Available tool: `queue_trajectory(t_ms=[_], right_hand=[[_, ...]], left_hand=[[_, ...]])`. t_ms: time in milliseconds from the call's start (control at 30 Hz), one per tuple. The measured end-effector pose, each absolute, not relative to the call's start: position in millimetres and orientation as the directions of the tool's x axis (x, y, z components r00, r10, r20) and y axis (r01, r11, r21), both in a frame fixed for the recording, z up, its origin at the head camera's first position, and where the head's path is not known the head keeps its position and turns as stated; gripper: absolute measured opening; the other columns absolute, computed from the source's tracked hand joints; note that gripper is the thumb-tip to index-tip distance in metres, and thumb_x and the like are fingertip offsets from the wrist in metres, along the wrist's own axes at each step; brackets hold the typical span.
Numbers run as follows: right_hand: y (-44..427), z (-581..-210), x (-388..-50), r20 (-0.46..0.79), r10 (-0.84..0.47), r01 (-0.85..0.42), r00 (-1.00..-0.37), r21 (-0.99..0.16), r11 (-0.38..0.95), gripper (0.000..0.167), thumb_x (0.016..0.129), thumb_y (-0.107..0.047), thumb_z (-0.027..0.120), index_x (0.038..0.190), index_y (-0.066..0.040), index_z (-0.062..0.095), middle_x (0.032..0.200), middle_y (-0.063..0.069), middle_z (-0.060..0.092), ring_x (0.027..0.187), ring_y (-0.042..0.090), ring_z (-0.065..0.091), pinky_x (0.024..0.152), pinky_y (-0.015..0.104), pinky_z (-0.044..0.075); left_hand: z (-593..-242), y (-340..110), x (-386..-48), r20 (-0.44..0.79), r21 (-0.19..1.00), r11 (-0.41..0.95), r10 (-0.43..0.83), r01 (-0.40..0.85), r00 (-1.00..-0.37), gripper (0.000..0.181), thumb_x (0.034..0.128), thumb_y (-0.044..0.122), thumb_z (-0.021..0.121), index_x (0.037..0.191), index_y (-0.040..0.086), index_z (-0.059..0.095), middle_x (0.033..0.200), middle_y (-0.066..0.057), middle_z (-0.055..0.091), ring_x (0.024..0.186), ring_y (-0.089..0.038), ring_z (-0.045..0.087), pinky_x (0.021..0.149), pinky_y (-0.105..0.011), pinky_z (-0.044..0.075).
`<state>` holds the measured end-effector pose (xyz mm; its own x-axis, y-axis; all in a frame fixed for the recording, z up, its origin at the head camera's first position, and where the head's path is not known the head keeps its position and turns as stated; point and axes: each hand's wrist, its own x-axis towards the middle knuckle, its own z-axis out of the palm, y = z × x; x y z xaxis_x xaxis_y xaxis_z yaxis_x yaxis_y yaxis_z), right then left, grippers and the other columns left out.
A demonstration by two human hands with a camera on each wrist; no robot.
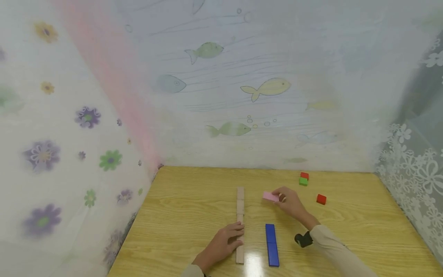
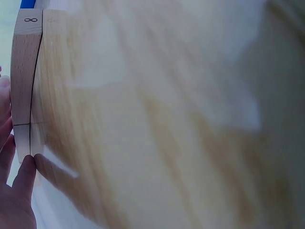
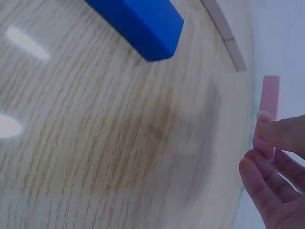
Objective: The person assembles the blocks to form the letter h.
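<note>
Left hand (image 1: 223, 241): enters from the near side, lies left of the row of wooden blocks (image 1: 240, 207), palm down, fingers slightly bent and reaching rightward. Fingertips rest on the row's nearer part; grip relaxed, not clenched.

Right hand (image 1: 292, 204): the forearm in a beige sleeve (image 1: 333, 242) slants from near right toward far left. Thumb and fingers pinch the right end of the pink block (image 1: 269, 196); its left end projects free. The block is right of the row's far part; whether it clears the tabletop cannot be told. A black device (image 1: 303, 239) is at the right wrist.

Surface: yellow-brown wood-grain table (image 1: 187, 200), with bright glare at the near edge. Two blue blocks (image 1: 272, 245) lie end to end, right of the row. At far right, a green block (image 1: 303, 182) sits just near of a red block (image 1: 304, 175); another red block (image 1: 321, 199) lies nearer and further right.

Room: pale far wall (image 1: 221, 96) printed with fish; left wall (image 1: 65, 154) printed with flowers; lacy white flowers on the grey right-hand panel (image 1: 422, 127).
</note>
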<state>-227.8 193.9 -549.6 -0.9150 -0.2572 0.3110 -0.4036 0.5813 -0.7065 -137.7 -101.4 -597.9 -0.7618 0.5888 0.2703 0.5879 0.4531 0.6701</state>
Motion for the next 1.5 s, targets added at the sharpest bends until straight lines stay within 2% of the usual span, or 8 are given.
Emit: queue_trajectory(t_ms=[333,733,1100,1500], right_hand=[[176,-552,-223,0.353,-0.357,-0.497,-0.865,-0.703,0.508,0.026,0.072,0.011,0.075,0.096,0.003,0.066,0.090,0.011,0.065,0.070,0.019,0.058,0.059,0.029,0.054],[162,-562,-220,0.238,-0.395,-0.435,-0.887,-0.716,0.546,0.025,0.075,0.006,0.075,0.097,-0.002,0.067,0.092,0.006,0.064,0.073,0.016,0.057,0.060,0.023,0.052],[153,-566,-219,0.292,-0.436,-0.499,-0.852,-0.706,0.502,0.024,0.073,0.008,0.074,0.095,0.002,0.067,0.088,0.009,0.064,0.070,0.023,0.058,0.058,0.025,0.050],[146,-573,-220,0.264,-0.434,-0.480,-0.861,-0.704,0.523,0.025,0.072,0.007,0.074,0.095,-0.001,0.067,0.088,0.005,0.063,0.070,0.019,0.056,0.057,0.023,0.049]], left_hand=[[-602,-102,-138,0.266,0.672,0.454,0.589,0.585,-0.763,0.036,0.0919,0.022,0.063,0.123,0.004,0.062,0.133,-0.005,0.054,0.130,-0.022,0.043,0.105,-0.038,0.039],[-597,-102,-137,0.258,0.667,0.465,0.588,0.582,-0.766,0.034,0.0913,0.021,0.064,0.121,0.004,0.064,0.134,-0.006,0.054,0.130,-0.023,0.043,0.106,-0.040,0.039],[-594,-101,-136,0.247,0.666,0.474,0.589,0.576,-0.770,0.034,0.0916,0.020,0.064,0.121,0.003,0.063,0.134,-0.006,0.054,0.130,-0.023,0.043,0.106,-0.040,0.039],[-596,-101,-137,0.242,0.665,0.477,0.590,0.575,-0.770,0.034,0.0919,0.020,0.063,0.121,0.003,0.063,0.135,-0.005,0.053,0.131,-0.022,0.042,0.106,-0.039,0.038]])
